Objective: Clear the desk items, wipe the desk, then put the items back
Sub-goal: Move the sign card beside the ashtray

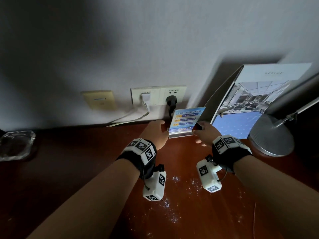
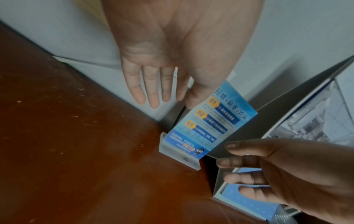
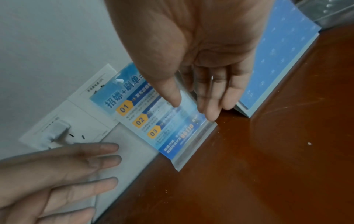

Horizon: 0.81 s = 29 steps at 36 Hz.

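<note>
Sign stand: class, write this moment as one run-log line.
sign stand: upright on desk | left hand: open beside its left edge | right hand: thumb in front, fingers behind, grip unclear | desk: white specks

— Where is the card stand (image 1: 187, 123)?
— On the tabletop (image 1: 77, 152), at its back edge, before the wall sockets (image 1: 158, 96), between the left hand (image 1: 156, 133) and right hand (image 1: 206, 133).
— And right of it?
— The folder (image 1: 250, 104) leaning on the wall, the lamp base (image 1: 271, 135) before it. The dish (image 1: 16, 145) sits far left.

acrylic sign card (image 2: 208, 124): 01, 02, 03, 96110
</note>
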Each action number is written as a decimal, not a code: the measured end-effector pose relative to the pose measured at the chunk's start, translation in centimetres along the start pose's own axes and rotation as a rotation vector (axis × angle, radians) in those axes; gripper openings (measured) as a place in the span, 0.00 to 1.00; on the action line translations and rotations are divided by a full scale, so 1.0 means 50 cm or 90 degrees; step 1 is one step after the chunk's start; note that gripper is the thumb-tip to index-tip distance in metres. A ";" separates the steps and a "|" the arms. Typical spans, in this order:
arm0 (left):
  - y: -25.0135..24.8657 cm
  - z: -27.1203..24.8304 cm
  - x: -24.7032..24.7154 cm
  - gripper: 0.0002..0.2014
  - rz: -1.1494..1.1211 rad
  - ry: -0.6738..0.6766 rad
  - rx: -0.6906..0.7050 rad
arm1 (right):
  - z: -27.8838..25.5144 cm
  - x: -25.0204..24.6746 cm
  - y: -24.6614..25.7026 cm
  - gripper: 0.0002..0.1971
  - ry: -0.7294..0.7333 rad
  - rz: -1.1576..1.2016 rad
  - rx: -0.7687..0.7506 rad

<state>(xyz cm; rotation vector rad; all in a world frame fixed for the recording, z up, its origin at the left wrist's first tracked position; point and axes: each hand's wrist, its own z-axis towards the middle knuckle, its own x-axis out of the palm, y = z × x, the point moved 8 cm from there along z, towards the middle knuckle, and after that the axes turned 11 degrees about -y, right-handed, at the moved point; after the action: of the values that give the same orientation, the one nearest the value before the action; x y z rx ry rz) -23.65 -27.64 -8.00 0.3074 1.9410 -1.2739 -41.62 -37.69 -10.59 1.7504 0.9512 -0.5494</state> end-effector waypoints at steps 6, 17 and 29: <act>-0.010 0.039 0.022 0.26 -0.009 0.005 0.011 | 0.037 0.019 0.003 0.29 0.022 -0.004 -0.023; -0.027 0.074 0.055 0.15 -0.061 0.006 0.078 | 0.061 0.033 0.008 0.19 -0.013 -0.026 -0.041; -0.034 0.073 0.062 0.15 -0.030 -0.022 0.129 | 0.045 0.018 0.013 0.15 -0.071 -0.006 -0.060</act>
<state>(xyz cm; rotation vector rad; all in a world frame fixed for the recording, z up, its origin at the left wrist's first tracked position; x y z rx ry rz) -24.95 -32.23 -9.77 0.3410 1.8032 -1.4998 -40.39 -39.57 -11.72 1.6144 0.8940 -0.5925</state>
